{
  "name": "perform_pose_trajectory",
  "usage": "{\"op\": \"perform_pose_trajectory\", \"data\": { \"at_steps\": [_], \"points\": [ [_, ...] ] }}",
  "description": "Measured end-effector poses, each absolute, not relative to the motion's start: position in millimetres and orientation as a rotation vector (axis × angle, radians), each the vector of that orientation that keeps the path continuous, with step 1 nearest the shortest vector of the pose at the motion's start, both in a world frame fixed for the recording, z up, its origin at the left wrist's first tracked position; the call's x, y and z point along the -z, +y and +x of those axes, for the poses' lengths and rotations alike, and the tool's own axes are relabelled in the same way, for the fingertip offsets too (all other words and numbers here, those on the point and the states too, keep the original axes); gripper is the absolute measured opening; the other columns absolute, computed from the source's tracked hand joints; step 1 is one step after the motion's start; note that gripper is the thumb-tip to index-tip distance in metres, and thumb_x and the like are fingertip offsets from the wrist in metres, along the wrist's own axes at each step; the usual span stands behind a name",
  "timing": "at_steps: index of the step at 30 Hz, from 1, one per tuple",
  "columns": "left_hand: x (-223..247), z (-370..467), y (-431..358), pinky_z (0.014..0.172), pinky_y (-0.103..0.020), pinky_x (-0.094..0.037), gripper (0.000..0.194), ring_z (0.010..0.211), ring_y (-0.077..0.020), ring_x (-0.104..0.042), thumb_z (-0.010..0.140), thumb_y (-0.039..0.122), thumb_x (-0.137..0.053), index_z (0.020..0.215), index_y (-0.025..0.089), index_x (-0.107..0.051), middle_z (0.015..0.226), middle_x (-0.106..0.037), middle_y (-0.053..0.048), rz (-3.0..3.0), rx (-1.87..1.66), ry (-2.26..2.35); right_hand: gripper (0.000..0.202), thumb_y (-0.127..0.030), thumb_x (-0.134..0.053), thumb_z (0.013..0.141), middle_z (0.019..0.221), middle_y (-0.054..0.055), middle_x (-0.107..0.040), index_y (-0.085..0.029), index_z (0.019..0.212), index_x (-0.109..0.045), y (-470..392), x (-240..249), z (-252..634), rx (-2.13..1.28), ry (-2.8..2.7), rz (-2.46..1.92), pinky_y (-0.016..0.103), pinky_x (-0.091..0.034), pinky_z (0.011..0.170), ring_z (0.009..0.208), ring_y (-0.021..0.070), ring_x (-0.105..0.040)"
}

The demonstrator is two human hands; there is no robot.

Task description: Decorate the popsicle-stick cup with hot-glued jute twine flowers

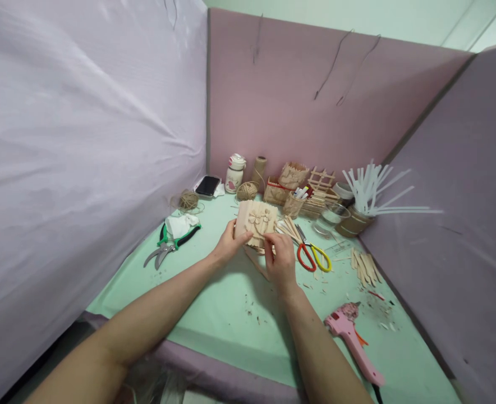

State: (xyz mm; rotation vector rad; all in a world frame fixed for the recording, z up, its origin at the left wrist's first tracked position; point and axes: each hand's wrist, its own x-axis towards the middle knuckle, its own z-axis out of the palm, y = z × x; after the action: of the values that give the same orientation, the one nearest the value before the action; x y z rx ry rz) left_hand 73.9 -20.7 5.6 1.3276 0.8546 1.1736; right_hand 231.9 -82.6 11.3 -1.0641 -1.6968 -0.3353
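A small wooden piece made of pale sticks, with a raised flower pattern on its face, is held up over the middle of the table. My left hand grips its left side, thumb along the lower front. At its lower right corner is my right hand, with thumb and fingertips pinched together against the raised pattern. Whatever lies between those fingertips is too small to make out.
Red and yellow scissors lie right of my hands, near craft sticks. A pink glue gun rests at the front right, green-handled pruners at the left. Behind stand a bottle, a glass bowl and glue sticks.
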Motion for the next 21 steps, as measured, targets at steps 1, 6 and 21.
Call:
{"op": "perform_pose_trajectory", "data": {
  "at_steps": [1, 6, 21],
  "points": [
    [-6.5, 72.5, -20.5, 0.104, -0.045, -0.043, 0.072, 0.123, -0.0309, -0.055, 0.071, 0.051, -0.074, 0.126, 0.015, -0.045, 0.132, -0.057, -0.016, 1.381, -1.200, 0.883, 0.018, -0.014, -0.051, 0.094, 0.092, 0.007, -0.065, -0.021, 0.108, -0.060, -82.1, -11.4, 232.0, 0.346, -1.692, -1.063, 0.038, -0.048, 0.080, 0.088, 0.0218, -0.056],
    [-12.2, 67.8, -20.9, 0.102, -0.042, -0.044, 0.081, 0.121, -0.0306, -0.056, 0.069, 0.052, -0.075, 0.133, 0.015, -0.041, 0.134, -0.057, -0.016, 1.508, -1.217, 0.937, 0.016, -0.012, -0.051, 0.093, 0.089, 0.006, -0.064, -0.021, 0.104, -0.059, -81.8, -11.9, 232.0, 0.350, -1.685, -1.068, 0.037, -0.047, 0.078, 0.085, 0.0214, -0.055],
    [-21.8, 75.3, -41.0, 0.093, -0.042, -0.048, 0.087, 0.114, -0.0324, -0.061, 0.067, 0.050, -0.076, 0.137, 0.015, -0.039, 0.127, -0.062, -0.017, 1.704, -1.157, 1.216, 0.021, -0.017, -0.061, 0.086, 0.098, 0.007, -0.056, -0.023, 0.107, -0.063, -92.9, -17.5, 220.2, 0.282, -1.636, -1.028, 0.042, -0.050, 0.082, 0.093, 0.0229, -0.055]
  ]
}}
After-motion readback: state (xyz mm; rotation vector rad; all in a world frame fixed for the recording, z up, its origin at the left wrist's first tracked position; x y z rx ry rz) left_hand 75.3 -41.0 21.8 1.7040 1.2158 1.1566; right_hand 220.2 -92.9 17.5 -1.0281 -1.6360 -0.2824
